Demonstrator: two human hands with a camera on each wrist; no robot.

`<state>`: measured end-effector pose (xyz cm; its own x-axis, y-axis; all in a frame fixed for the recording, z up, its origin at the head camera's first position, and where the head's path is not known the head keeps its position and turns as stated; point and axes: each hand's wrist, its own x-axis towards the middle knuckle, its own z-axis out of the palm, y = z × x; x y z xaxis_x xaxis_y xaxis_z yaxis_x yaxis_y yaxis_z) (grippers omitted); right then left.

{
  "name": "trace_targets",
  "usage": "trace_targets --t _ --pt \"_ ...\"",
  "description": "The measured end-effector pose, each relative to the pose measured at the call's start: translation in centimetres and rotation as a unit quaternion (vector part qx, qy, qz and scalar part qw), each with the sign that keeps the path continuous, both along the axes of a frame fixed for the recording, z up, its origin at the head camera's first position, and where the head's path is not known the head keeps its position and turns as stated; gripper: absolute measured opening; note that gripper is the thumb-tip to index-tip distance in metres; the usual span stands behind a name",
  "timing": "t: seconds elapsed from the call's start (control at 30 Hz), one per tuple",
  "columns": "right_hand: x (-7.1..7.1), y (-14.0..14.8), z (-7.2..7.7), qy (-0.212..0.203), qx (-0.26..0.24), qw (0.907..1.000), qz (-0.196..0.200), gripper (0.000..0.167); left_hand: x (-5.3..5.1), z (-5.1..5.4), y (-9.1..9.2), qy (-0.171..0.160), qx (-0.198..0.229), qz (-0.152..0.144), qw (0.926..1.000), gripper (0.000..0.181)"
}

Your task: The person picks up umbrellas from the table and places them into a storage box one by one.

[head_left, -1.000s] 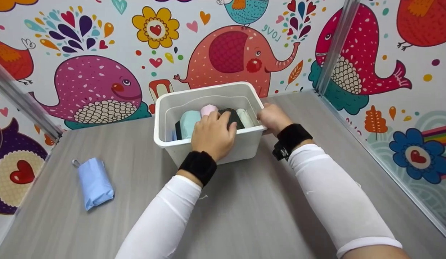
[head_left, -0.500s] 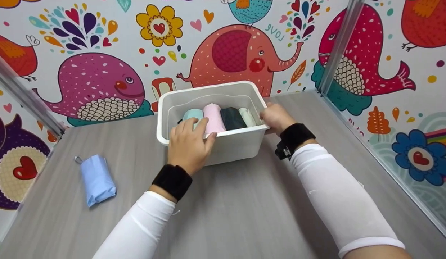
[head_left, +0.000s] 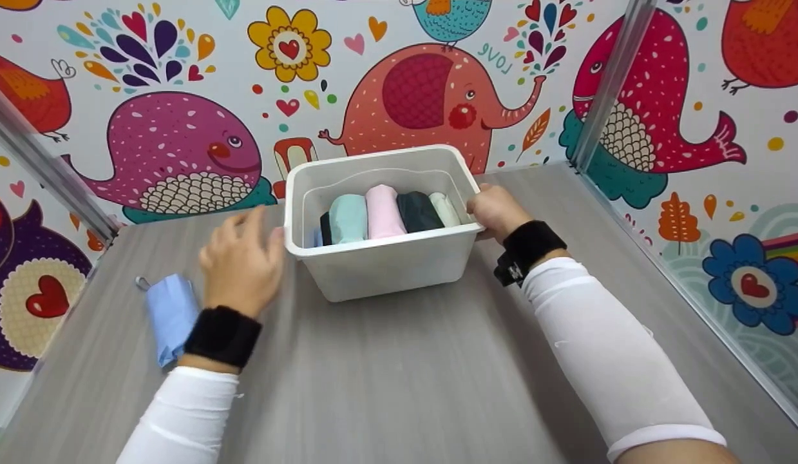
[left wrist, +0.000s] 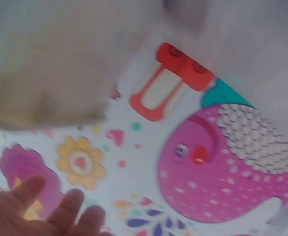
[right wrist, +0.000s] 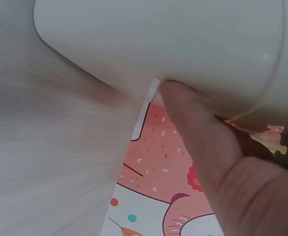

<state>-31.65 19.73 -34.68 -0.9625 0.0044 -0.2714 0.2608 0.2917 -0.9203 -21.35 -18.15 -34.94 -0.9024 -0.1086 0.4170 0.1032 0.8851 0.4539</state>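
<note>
My right hand grips the right rim of a white plastic bin; the right wrist view shows its thumb against the bin's wall. Side by side in the bin lie rolled, cloth-like bundles: light teal, pink, dark green and off-white, with a black and a blue one partly hidden at the left. My left hand is in the air left of the bin, fingers loosely spread, holding nothing. Just left of it, a light blue bundle with a small grey loop lies on the table, partly covered by the wrist.
The grey wood-grain table runs to printed walls with cartoon animals behind and at both sides. Metal corner posts stand at the back left and back right. The bin stands near the back wall.
My left hand has moved left, from over the bundles, out of the bin and towards the light blue bundle. The right hand keeps its grip on the rim, and the bin stays in place.
</note>
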Motion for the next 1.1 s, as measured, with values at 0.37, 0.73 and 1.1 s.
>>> trace_targets --t 0.37,0.73,1.1 --pt "0.1 0.1 0.1 0.002 -0.004 1.0 0.007 0.06 1.0 -3.4 -8.6 -0.183 0.029 0.114 0.976 0.074" --pt "0.1 0.1 0.1 0.0 -0.003 1.0 0.009 0.06 1.7 -6.3 -13.2 -0.29 0.072 0.152 0.9421 0.083" --pt "0.0 0.1 0.0 -0.005 -0.001 1.0 0.006 0.058 2.2 -6.9 -13.3 -0.332 0.084 0.139 0.9293 0.1"
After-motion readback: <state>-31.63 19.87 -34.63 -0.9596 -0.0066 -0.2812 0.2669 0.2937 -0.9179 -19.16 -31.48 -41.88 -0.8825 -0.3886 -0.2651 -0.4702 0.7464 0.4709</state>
